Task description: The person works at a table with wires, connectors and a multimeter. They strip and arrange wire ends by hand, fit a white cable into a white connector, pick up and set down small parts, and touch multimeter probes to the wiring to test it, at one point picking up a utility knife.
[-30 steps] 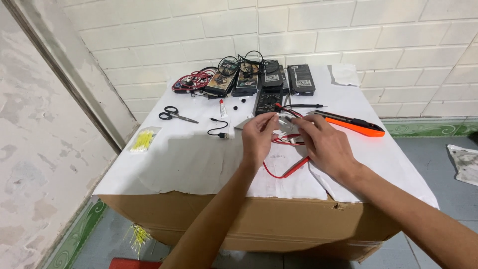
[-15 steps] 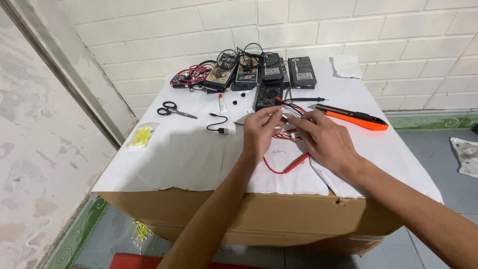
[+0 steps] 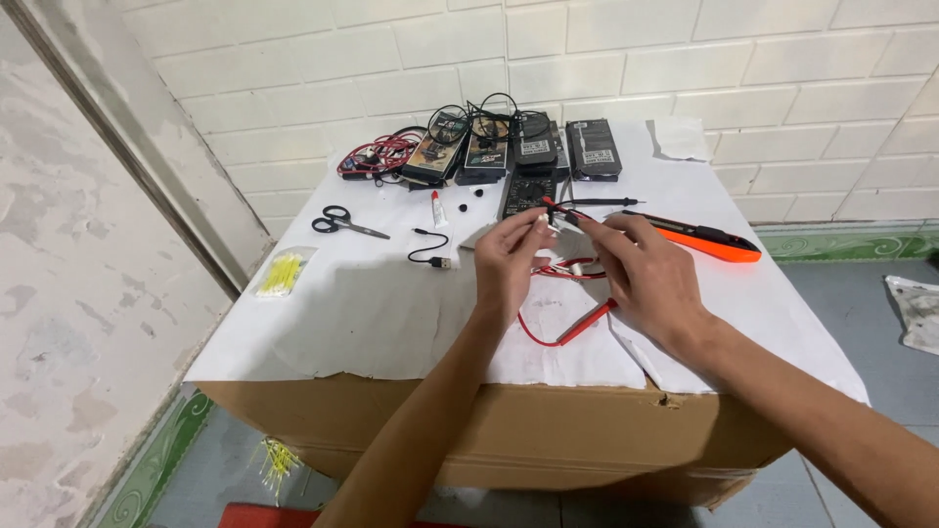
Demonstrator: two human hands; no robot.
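Pinching a small white part together, both hands hover over red probe leads (no containers nearby).

Dark rectangular packages at table's far edge; yellow bag left.

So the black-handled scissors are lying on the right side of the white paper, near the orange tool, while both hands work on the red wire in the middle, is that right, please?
Not quite: the scissors lie on the left side of the white paper, far from the orange tool, as the head view shows. The rest holds: the left hand and right hand work on the red wire in the middle.
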